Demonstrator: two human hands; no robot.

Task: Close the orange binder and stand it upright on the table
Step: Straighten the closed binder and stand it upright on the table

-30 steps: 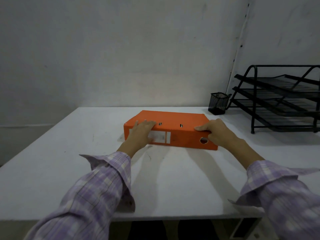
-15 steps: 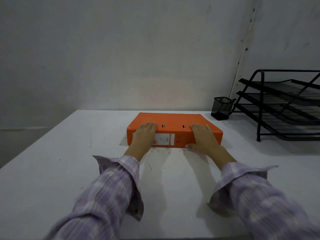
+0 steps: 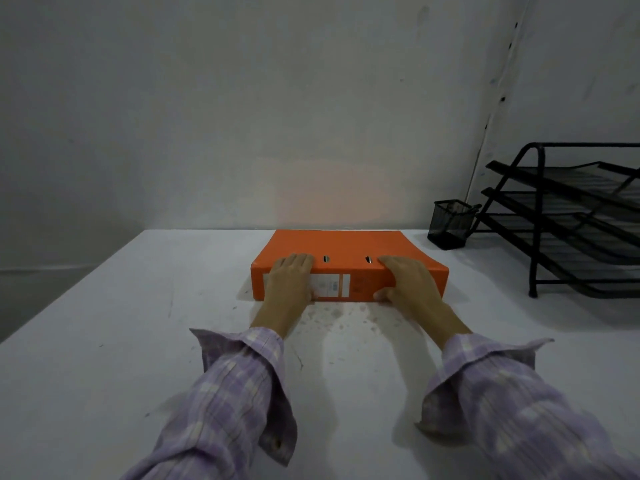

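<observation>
The orange binder (image 3: 343, 245) lies flat and closed on the white table (image 3: 104, 323), its spine with a white label facing me. My left hand (image 3: 289, 280) grips the left part of the spine, fingers over the top edge and thumb low on the spine. My right hand (image 3: 410, 284) grips the right part of the spine the same way, thumb at the bottom edge. Both wrists rest near the table in front of the binder.
A black mesh pen cup (image 3: 448, 223) stands at the back right near the wall. A black three-tier wire tray rack (image 3: 568, 220) fills the right side of the table. The wall runs right behind the binder.
The binder has turned so its spine faces me squarely. My right hand moved from the binder's right end inward onto the spine. My left hand kept its hold.
</observation>
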